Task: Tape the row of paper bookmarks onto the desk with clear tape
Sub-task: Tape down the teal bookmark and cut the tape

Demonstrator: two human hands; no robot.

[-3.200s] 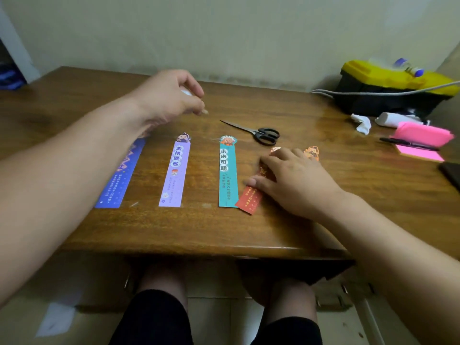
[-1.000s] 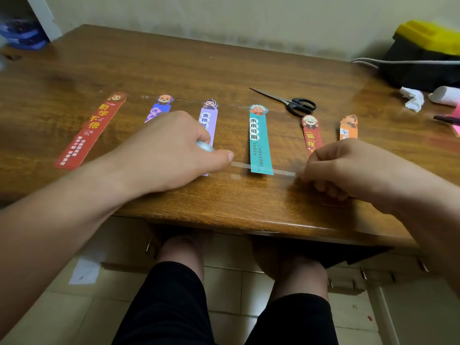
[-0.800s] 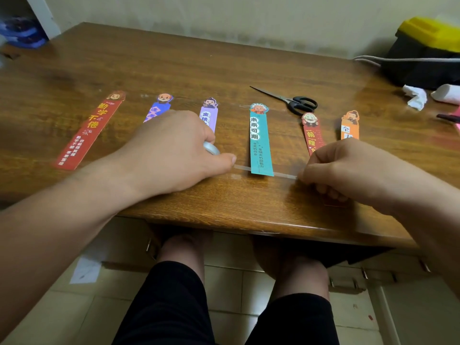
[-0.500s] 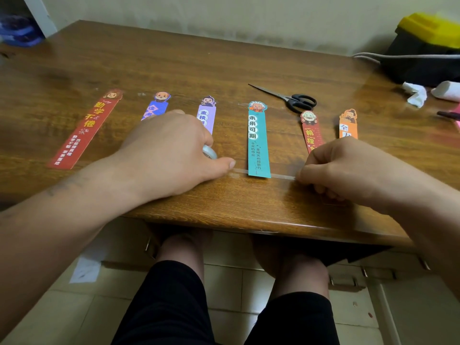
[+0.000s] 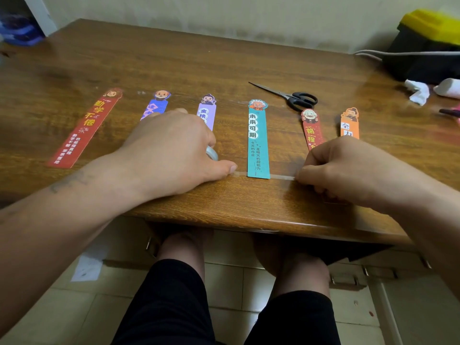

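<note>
left hand (image 5: 169, 150) was up in air beyond teal bookmark (image 5: 257, 143), now down on worktop (image 5: 224, 58) just left of it, gripping tape roll (image 5: 212, 153). right hand (image 5: 348, 168) came off red bookmark (image 5: 311, 130), now pinching tape strip (image 5: 282, 177) just right of teal one. strip now stretched across teal's bottom end. red bookmark no longer touching teal, sits apart on right.

Single view here, worn on the head, wide-angle: it faces forward and down across the desk (image 5: 224, 61), close in. The left hand (image 5: 169, 150) and right hand (image 5: 348, 168) reach in from the lower corners, with the wall (image 5: 224, 16) along the top and the person's legs (image 5: 174, 295) under the near edge.
</note>
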